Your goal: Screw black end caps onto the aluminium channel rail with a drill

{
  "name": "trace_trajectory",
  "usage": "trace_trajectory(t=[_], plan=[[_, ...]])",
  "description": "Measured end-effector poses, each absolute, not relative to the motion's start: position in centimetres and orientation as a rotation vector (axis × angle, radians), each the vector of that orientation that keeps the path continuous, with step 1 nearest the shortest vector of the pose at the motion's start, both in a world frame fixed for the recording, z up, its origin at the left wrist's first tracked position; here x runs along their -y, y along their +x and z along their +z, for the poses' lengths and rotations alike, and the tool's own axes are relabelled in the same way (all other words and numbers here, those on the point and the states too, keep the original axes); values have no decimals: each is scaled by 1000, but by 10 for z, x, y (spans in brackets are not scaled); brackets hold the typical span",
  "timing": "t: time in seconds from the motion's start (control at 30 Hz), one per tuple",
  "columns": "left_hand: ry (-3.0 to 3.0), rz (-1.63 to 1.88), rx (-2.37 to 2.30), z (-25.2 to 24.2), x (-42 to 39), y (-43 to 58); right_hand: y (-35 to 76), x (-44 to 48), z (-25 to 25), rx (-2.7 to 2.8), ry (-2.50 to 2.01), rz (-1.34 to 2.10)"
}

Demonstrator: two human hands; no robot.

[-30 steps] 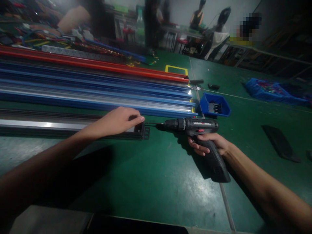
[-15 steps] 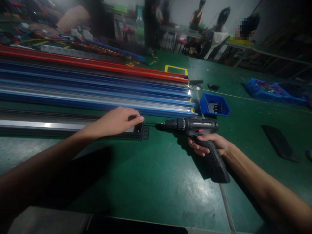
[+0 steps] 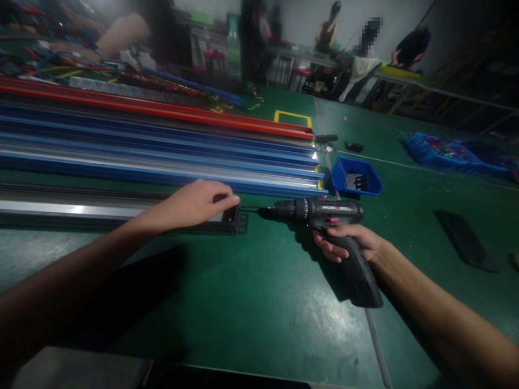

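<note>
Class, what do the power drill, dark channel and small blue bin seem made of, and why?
Power drill: probably matte black plastic, by its molded contours. Dark channel: likely shiny metal, silvery where light glares off it. Small blue bin: probably smooth plastic, uniformly coloured.

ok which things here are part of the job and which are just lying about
Likely in the job:
drill, in the right hand
dark rail, under the left hand

Likely just lying about:
red rail
blue rails
flat black object

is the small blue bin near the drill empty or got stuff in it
Not empty: grey and black parts show inside the blue bin.
</note>
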State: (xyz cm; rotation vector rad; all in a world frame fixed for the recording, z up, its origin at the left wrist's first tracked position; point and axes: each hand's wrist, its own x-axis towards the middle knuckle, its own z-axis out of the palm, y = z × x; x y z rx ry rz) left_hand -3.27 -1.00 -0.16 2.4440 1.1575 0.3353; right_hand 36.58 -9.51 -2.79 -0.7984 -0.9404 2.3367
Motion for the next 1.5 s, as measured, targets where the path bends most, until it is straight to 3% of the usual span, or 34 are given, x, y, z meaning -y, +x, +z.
trace_trajectory(t=[1.5], plan=[[2452, 333, -1142, -1, 10, -32, 365, 95, -26, 912, -781, 2350]])
